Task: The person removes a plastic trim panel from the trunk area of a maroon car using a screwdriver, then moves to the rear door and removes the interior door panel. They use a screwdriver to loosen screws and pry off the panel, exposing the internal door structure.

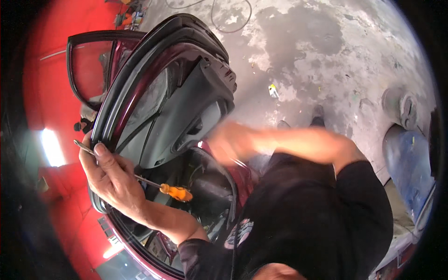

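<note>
L hand (112,177): gripping orange-hdl screwdriver (176,192), 8 o'clock. R hand (228,143): blurring beside dk-grey door panel (189,105), 11 o'clock; can't tell grip. Panel work prob. proceeding, next move calling for steady hold.

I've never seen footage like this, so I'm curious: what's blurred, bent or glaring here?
Head view: right hand smeared by motion blur; left hand and orange-handled screwdriver fairly sharp. Same head view: fisheye distortion exaggerates the curves of the open car door, corners fall to black, and the bright light at left is blown out white.
</note>
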### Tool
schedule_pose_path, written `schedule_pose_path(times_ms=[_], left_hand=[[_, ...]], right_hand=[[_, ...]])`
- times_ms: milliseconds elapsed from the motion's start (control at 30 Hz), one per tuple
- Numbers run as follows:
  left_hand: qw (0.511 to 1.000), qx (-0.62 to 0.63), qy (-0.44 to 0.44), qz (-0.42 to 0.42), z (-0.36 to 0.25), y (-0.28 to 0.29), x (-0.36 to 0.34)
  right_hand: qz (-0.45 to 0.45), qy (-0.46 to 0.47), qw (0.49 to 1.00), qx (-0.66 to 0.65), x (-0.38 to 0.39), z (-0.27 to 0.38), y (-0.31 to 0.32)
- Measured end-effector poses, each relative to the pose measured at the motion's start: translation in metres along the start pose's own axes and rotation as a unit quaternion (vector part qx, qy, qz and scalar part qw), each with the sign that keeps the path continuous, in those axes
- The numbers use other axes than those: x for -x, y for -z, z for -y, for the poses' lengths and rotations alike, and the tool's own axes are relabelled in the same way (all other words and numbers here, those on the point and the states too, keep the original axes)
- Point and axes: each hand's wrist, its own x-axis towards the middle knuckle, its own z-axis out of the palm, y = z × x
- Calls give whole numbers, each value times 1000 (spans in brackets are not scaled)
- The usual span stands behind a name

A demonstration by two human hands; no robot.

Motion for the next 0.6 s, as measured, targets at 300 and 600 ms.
schedule_pose_path(times_ms=[300,600], left_hand=[[999,5,3,-41,9,-7,-5],[977,-39,-154,-143,0,-51,50]], right_hand=[[-82,-79,984,135,-57,-85,-35],[-60,-67,974,-209,47,-7,-18]])
